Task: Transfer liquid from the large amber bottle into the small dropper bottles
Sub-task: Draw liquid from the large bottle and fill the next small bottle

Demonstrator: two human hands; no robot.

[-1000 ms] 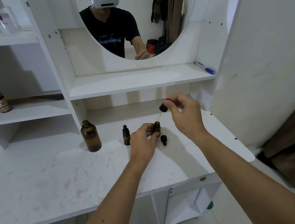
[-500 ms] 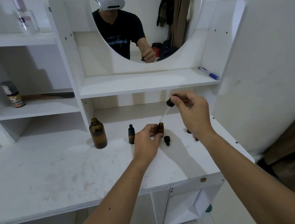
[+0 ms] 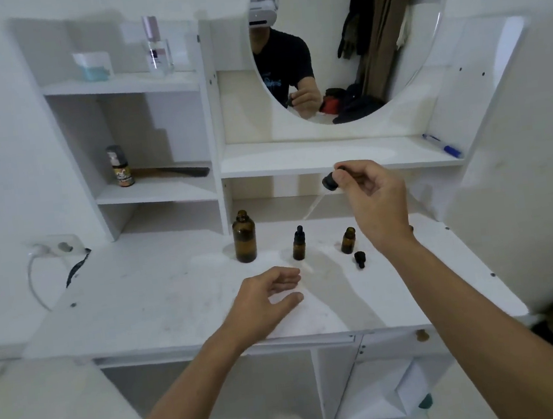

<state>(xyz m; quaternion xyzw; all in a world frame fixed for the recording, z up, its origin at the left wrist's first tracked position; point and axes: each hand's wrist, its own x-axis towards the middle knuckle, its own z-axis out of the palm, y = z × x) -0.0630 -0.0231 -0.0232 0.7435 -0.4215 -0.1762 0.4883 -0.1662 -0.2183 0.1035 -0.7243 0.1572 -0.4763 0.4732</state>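
Note:
The large amber bottle (image 3: pixel 244 237) stands uncapped on the white desk (image 3: pixel 162 305). To its right stands a small amber dropper bottle (image 3: pixel 298 244) with its black dropper cap on. Further right, another small amber bottle (image 3: pixel 348 240) stands open, a loose black cap (image 3: pixel 360 259) lying beside it. My right hand (image 3: pixel 370 198) is raised above that open bottle, pinching a black dropper (image 3: pixel 330 182) whose thin glass tube slants down to the left. My left hand (image 3: pixel 268 300) hovers low over the desk in front of the bottles, fingers apart, holding nothing.
A round mirror (image 3: pixel 370 43) hangs above a shelf with a blue pen (image 3: pixel 443 147). Left shelves carry a small bottle (image 3: pixel 121 166), a comb (image 3: pixel 174 171), a clear perfume bottle (image 3: pixel 157 49) and a jar (image 3: pixel 93 66). A power strip (image 3: pixel 55 248) with a cable lies at the desk's left rear.
My left hand let go of the open small bottle and drew back toward me. My right hand stays raised with the dropper above that bottle. The camera view shifted to the left.

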